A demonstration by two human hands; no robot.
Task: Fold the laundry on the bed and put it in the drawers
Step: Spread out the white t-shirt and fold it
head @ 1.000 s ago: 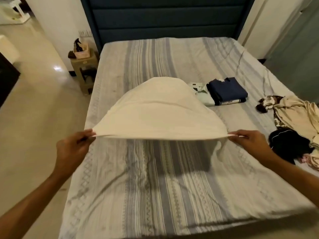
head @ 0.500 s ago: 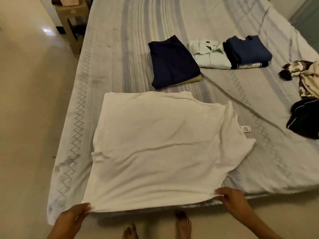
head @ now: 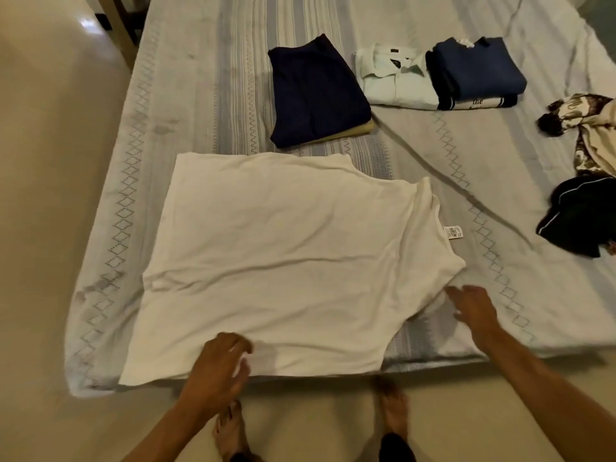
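A white T-shirt [head: 283, 255] lies spread flat on the striped bed [head: 200, 78], its hem at the near edge and a label showing at its right side. My left hand [head: 218, 368] hovers over the near hem with fingers loosely spread, holding nothing. My right hand [head: 473, 306] reaches with straight fingers to the shirt's right sleeve edge. Folded pieces lie beyond: a dark navy garment [head: 316, 91], a pale green shirt [head: 393, 81] and a blue top [head: 476, 71]. Unfolded laundry sits at the right: a patterned beige piece [head: 586, 128] and a black garment [head: 583, 218].
A wooden stool leg [head: 123, 31] stands by the bed's far left corner. Beige tiled floor [head: 43, 195] runs along the left side and under my bare feet [head: 230, 431] at the bed's near edge.
The shirt was held up in the air, then laid flat on the bed. Both hands have let go of the hem corners and moved inward and up over the shirt.
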